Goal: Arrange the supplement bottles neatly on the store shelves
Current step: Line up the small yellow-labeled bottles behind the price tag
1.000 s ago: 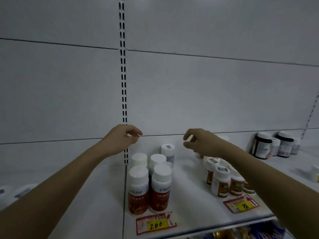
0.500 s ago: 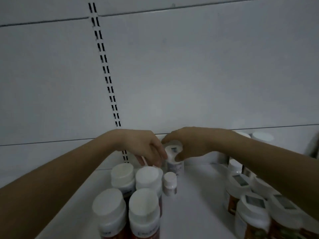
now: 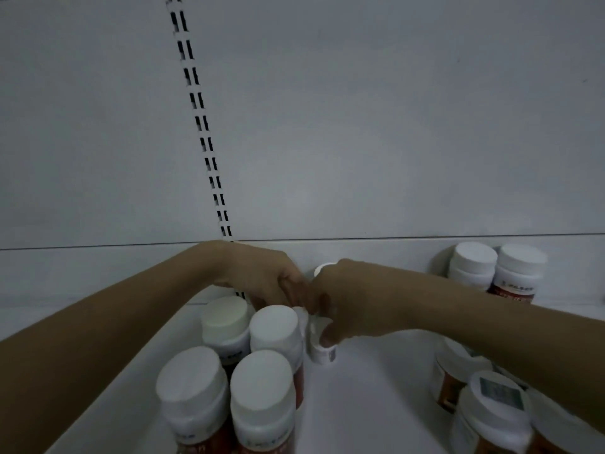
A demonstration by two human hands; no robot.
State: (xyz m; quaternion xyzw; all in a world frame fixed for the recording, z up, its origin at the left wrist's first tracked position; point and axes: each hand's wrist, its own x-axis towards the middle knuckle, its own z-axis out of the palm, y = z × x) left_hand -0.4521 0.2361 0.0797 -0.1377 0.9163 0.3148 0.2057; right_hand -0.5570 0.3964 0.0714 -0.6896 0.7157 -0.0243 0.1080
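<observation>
The right hand point(image 3: 353, 306) curls round a small white bottle point(image 3: 322, 350); the left hand point(image 3: 265, 280), fingers bent, hides its grip. Light, rigid, smooth plastic: hold it round the cap.

My bare right hand point(image 3: 350, 306) curls round a small white plastic bottle point(image 3: 322, 350) with a smooth body and a paper label printed grey. At seven o'clock from it, four white-capped plastic supplement bottles point(image 3: 242, 371) show matt, faintly grainy lids and glossy red-brown labels. My left hand point(image 3: 265, 280) sits at eleven o'clock among them. The white shelf deck point(image 3: 370, 394) looks like smooth painted metal with a dull sheen, as does the pale grey back panel point(image 3: 360, 126) with its slotted metal upright point(image 3: 203, 126). At four o'clock, the amber plastic jars point(image 3: 484, 404) look glossy under matt white lids.
</observation>
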